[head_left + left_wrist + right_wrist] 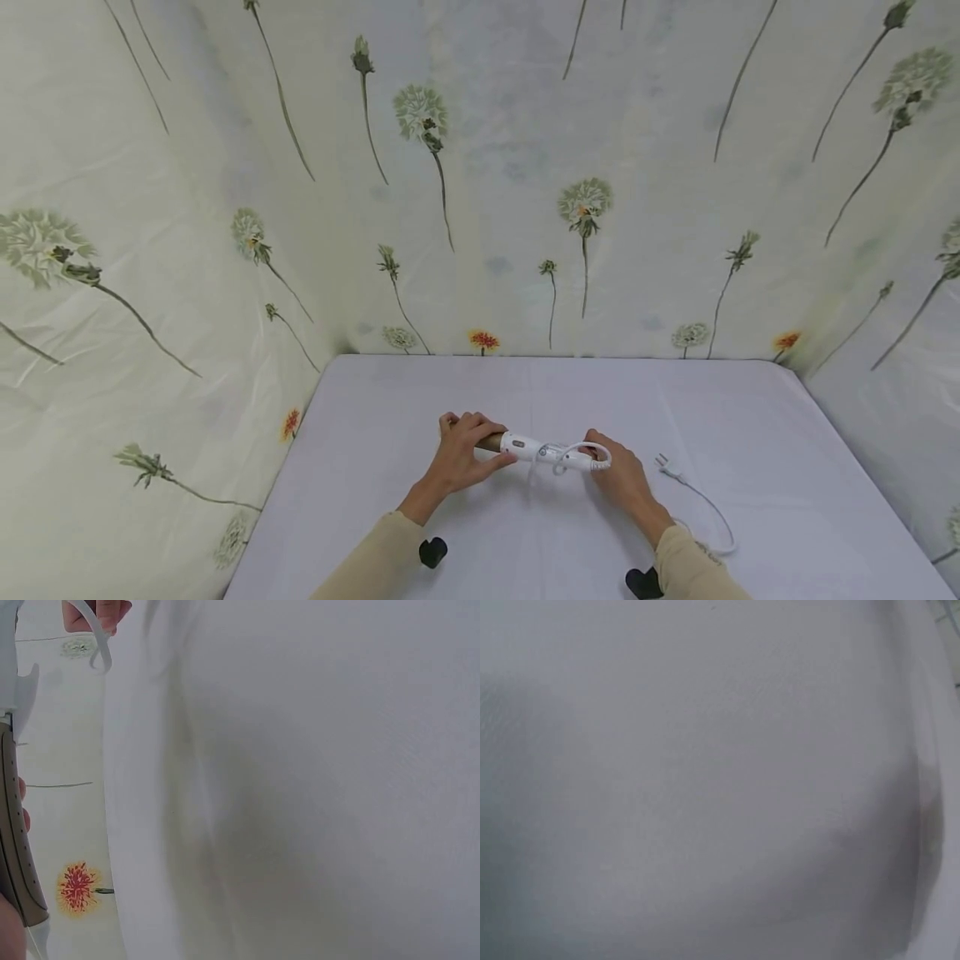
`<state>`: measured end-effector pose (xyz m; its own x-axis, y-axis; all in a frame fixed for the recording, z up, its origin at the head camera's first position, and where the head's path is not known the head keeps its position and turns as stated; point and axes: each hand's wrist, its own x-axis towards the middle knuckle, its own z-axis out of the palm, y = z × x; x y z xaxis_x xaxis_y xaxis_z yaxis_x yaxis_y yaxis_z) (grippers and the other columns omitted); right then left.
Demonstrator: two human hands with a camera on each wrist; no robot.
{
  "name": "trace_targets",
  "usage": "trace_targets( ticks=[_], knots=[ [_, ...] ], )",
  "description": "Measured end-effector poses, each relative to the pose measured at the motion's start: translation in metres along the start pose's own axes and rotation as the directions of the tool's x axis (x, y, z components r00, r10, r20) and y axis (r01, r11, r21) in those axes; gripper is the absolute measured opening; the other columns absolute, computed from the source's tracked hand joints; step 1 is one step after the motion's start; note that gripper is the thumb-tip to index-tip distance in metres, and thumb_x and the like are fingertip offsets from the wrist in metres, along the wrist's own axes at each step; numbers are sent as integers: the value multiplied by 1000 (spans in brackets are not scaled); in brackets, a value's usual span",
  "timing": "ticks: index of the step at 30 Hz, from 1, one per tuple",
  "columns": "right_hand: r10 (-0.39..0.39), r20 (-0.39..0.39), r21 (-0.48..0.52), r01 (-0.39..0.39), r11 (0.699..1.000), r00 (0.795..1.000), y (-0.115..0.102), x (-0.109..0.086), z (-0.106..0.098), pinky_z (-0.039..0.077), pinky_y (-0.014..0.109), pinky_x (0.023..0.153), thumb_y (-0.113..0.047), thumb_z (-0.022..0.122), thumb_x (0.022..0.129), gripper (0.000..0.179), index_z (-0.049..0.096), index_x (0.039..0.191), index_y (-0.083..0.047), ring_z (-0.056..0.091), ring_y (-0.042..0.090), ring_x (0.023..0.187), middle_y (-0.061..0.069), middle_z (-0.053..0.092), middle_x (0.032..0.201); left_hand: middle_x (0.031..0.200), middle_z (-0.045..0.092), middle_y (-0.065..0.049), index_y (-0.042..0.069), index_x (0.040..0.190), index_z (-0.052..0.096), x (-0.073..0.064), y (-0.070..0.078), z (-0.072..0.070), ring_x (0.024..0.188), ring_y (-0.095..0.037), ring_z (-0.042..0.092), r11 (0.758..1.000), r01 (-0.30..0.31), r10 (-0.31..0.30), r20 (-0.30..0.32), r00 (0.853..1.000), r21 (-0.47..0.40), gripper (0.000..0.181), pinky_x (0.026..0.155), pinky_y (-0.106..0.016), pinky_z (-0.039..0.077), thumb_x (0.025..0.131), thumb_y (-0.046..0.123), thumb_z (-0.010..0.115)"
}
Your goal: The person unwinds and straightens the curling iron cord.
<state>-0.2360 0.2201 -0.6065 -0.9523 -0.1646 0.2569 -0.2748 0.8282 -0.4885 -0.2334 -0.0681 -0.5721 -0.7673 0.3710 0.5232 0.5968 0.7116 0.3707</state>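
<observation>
A hair styling iron (525, 448) with a white handle and a brown barrel is held just above the table. My left hand (465, 454) grips its brown end, fingers over the top and thumb below. At the handle's cord end, my right hand (618, 477) holds on, its fingers partly hidden behind the handle and cord. The white cord (587, 444) loops across the handle. In the left wrist view the brown barrel (16, 832) runs down the left edge, and right-hand fingertips (105, 611) show at the top. The right wrist view has neither hand clearly in sight.
A two-prong plug (662, 462) lies on the white-covered table (750, 433) right of my right hand. Its cord (723, 521) curves back toward my right wrist. Floral sheeting (495, 167) stands behind and at both sides. Black pieces (432, 552) sit by both wrists.
</observation>
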Motion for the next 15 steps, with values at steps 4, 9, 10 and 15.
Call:
trace_targets(
  ticks=[4, 9, 10, 15],
  knots=[
    [-16, -8, -61, 16, 998, 1000, 2, -5, 3, 51, 40, 66, -10, 65, 87, 8, 64, 95, -12, 65, 26, 83, 6, 68, 96, 95, 61, 10, 27, 107, 68, 2, 2, 0, 84, -8, 49, 1000, 17, -17, 11, 1000, 9, 45, 84, -40, 19, 79, 62, 64],
    [-68, -33, -114, 64, 991, 997, 4, -11, 8, 52, 43, 73, -14, 68, 86, 17, 65, 101, -8, 65, 29, 93, 10, 66, 100, 93, 60, 10, 27, 106, 67, 4, 4, 1, 82, -9, 49, 999, 30, -29, -18, 999, 31, 46, 83, -41, 19, 78, 63, 63],
    [-73, -32, -117, 69, 991, 997, 4, -12, 9, 52, 41, 72, -14, 68, 86, 16, 65, 100, -9, 64, 25, 89, 7, 65, 97, 92, 60, 10, 27, 106, 67, 5, 4, 1, 82, -9, 50, 999, 29, -28, -27, 999, 39, 46, 82, -41, 19, 78, 64, 63],
    [-51, 16, -68, 52, 996, 999, 3, -18, 13, 48, 31, 70, -17, 70, 85, 7, 67, 89, -13, 53, 9, 80, -5, 60, 87, 91, 60, 9, 25, 106, 68, 8, 7, 4, 81, -10, 51, 998, 43, -39, -68, 997, 54, 47, 82, -43, 19, 78, 62, 64]
  ],
)
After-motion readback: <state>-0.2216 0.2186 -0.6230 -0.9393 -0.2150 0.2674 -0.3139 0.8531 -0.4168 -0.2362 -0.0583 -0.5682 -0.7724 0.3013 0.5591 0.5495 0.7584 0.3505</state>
